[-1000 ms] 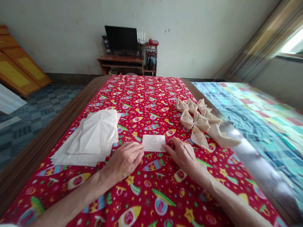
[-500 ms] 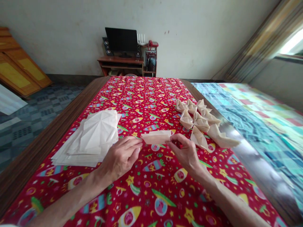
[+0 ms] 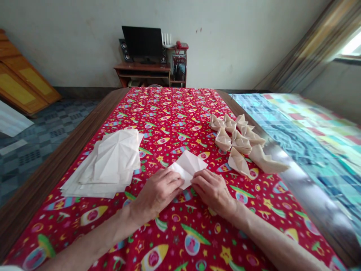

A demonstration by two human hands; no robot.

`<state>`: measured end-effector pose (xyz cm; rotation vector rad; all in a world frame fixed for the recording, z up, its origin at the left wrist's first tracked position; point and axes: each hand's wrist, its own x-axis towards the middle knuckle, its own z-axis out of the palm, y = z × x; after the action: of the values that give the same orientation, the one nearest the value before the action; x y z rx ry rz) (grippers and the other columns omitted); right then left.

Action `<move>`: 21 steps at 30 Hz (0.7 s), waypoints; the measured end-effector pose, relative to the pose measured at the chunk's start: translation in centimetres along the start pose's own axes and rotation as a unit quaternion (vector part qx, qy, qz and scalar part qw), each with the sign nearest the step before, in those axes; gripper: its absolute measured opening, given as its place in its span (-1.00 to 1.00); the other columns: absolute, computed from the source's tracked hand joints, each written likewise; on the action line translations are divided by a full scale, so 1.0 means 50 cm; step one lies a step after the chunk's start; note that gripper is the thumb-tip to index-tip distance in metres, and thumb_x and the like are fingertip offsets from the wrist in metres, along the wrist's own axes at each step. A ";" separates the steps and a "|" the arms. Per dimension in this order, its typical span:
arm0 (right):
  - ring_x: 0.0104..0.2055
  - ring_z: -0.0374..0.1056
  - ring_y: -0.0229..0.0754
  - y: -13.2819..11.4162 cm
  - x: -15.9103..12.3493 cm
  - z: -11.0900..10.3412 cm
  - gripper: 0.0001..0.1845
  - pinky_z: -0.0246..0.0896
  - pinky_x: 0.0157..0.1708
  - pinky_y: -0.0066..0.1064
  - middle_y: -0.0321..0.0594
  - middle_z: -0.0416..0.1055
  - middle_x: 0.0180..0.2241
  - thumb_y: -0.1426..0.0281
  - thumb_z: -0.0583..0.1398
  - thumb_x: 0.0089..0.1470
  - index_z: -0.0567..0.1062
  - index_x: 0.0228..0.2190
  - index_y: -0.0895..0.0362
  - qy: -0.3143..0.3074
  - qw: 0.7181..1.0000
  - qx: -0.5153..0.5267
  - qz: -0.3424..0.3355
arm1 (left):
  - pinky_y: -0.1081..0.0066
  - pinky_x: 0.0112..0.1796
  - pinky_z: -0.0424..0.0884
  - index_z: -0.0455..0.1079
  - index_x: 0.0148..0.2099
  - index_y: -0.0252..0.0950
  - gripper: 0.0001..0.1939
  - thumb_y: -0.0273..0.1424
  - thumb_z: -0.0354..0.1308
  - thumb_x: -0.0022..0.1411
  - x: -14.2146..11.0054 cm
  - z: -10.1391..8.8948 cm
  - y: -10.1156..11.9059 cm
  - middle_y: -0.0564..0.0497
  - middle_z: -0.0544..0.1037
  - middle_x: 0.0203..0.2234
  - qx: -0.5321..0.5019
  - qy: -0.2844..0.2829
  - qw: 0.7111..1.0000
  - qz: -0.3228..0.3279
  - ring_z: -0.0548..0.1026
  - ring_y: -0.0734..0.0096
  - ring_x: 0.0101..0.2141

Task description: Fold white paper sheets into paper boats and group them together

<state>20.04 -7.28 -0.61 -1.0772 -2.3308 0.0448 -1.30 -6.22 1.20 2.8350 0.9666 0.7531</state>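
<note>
A creased piece of white paper (image 3: 189,165) lies partly opened out in front of me, one corner pointing away. My left hand (image 3: 160,190) has its fingers closed on the paper's left side. On the right side, my right hand (image 3: 213,190) pinches the near edge. The undersides of both hands and the paper's near part are hidden. To the left of my left hand rests a stack of creased white sheets (image 3: 115,162). Several folded paper boats (image 3: 239,143) are grouped to the right, beyond my right hand.
A red patterned cloth (image 3: 169,109) covers the long table (image 3: 96,116). Along the right side is a bed with a checked cover (image 3: 282,120). At the far wall stands a desk (image 3: 143,69) with a monitor (image 3: 142,43). A wooden cabinet (image 3: 22,81) is at the left.
The paper went from a narrow folded strip held between my hands to an opened, creased shape with a raised corner. Both hands came closer together and nearer to me.
</note>
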 end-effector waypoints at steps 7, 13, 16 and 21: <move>-0.35 0.29 -0.26 0.010 -0.026 -0.021 -0.75 0.18 -0.41 -0.49 -0.19 0.39 -0.37 0.43 0.02 0.25 0.49 -0.30 0.15 -0.048 0.999 -0.005 0.023 | 0.42 -0.22 0.40 0.42 -0.23 -0.26 -0.88 -0.45 0.05 0.31 -0.011 0.034 -0.002 0.04 0.49 -0.35 -0.089 0.007 0.994 -0.058 0.44 0.41 -0.28; -0.35 0.28 -0.26 0.014 -0.047 -0.035 -0.74 0.20 -0.39 -0.46 -0.18 0.39 -0.37 0.46 -0.02 0.26 0.45 -0.17 0.18 -0.057 0.998 -0.008 0.003 | 0.47 -0.30 0.37 0.37 -0.33 -0.28 -0.87 -0.43 0.05 0.29 0.000 0.042 -0.008 0.05 0.46 -0.41 -0.107 0.010 0.985 -0.138 0.44 0.45 -0.37; -0.39 0.26 -0.26 0.012 -0.049 -0.036 -0.73 0.17 -0.43 -0.43 -0.19 0.38 -0.40 0.47 -0.01 0.25 0.43 -0.12 0.19 -0.068 0.997 -0.022 -0.031 | 0.48 -0.36 0.33 0.31 -0.40 -0.29 -0.83 -0.43 0.04 0.28 0.006 0.040 -0.011 0.06 0.41 -0.45 -0.089 -0.004 0.982 -0.169 0.41 0.47 -0.43; -0.41 0.25 -0.24 0.008 -0.045 -0.033 -0.68 0.18 -0.45 -0.40 -0.19 0.36 -0.41 0.53 0.01 0.20 0.37 -0.02 0.26 -0.082 0.995 -0.044 -0.042 | 0.49 -0.42 0.27 0.25 -0.42 -0.27 -0.84 -0.43 0.07 0.25 0.018 0.033 -0.013 0.10 0.35 -0.48 -0.072 -0.029 0.977 -0.198 0.35 0.49 -0.48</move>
<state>22.34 -8.93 -0.42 -1.0523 -2.5447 -0.0015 -0.29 -5.00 -0.02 2.4138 1.3485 0.6584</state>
